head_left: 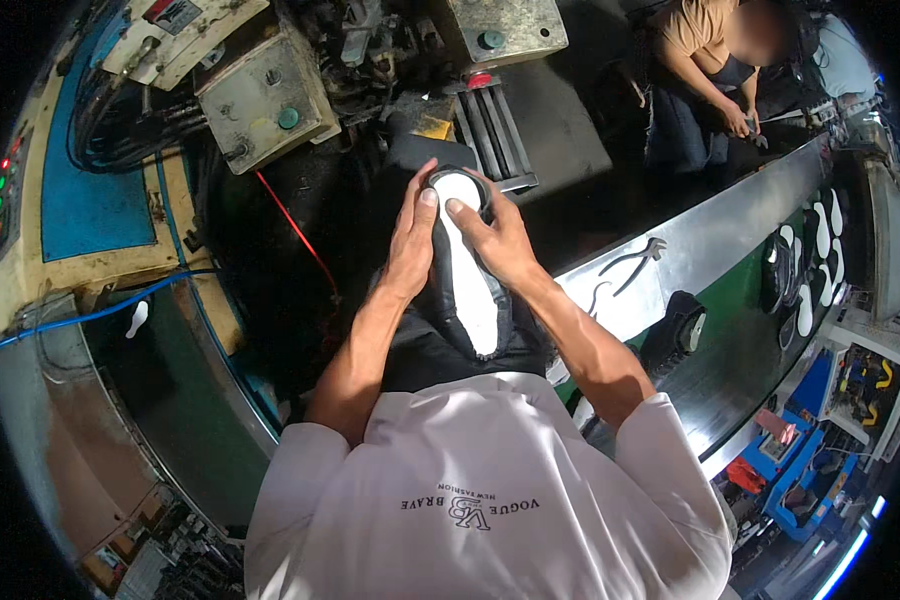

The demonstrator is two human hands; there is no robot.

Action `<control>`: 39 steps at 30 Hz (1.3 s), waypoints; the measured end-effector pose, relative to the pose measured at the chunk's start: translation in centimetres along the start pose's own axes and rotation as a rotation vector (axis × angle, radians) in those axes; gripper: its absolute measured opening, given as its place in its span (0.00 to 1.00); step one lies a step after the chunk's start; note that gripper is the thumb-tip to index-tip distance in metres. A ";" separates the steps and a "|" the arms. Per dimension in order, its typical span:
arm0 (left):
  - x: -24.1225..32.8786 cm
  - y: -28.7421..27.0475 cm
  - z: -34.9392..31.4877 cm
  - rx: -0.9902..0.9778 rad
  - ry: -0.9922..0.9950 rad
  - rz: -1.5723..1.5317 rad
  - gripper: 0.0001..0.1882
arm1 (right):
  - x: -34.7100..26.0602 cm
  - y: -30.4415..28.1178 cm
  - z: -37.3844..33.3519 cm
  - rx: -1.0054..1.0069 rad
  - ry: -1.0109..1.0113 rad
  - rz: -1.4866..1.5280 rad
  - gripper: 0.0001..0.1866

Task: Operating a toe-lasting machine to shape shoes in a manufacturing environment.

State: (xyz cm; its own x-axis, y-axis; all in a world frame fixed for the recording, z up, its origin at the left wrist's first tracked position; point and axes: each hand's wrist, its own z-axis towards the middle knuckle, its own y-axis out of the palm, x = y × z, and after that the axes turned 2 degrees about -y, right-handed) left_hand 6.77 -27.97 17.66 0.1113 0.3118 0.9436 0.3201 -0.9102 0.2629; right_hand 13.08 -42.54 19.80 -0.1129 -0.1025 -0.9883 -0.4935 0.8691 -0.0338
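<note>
Between my two hands is a black shoe upper [444, 288] with its underside turned up, showing a long white insole [471, 285]. Its far end is at the fingertips and its near end lies over my lap. My left hand [414, 232] wraps round the left side, thumb near the white insole. From the other side my right hand [498, 232] grips it, the thumb pressed on the insole. Some fingers are hidden under the upper. Just beyond my hands stands a machine [365, 60] with dark metal parts.
Pincers [635, 264] lie on a metal ledge [715, 215] at the right. Behind it, a green conveyor [735, 345] carries a dark shoe [674, 333] and several white-soled pieces [823, 235]. Control boxes [270, 100] flank the machine. Another person [705, 75] works at the far right. Another white insole [138, 319] lies at the left.
</note>
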 end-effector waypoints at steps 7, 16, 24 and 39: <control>2.0 -1.0 0.3 -0.115 -0.101 -0.191 0.27 | -0.4 -1.5 0.0 -0.133 0.248 0.542 0.36; -0.8 0.8 0.7 0.162 -0.026 0.079 0.23 | 0.6 -0.5 -0.2 -0.041 0.087 -0.158 0.41; -1.6 -1.7 4.9 0.320 0.165 0.576 0.16 | -3.0 -1.2 -10.5 -0.358 -0.272 -1.202 0.51; 0.8 -5.0 7.3 -0.017 -0.054 0.526 0.19 | -4.2 -5.0 -7.5 -0.585 -0.439 -1.196 0.46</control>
State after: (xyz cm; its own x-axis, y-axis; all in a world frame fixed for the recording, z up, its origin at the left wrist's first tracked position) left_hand 12.13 -21.19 15.59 0.3012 -0.1749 0.9374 0.1928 -0.9516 -0.2395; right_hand 9.51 -50.09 25.21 0.8475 -0.3763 -0.3744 -0.3934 0.0283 -0.9189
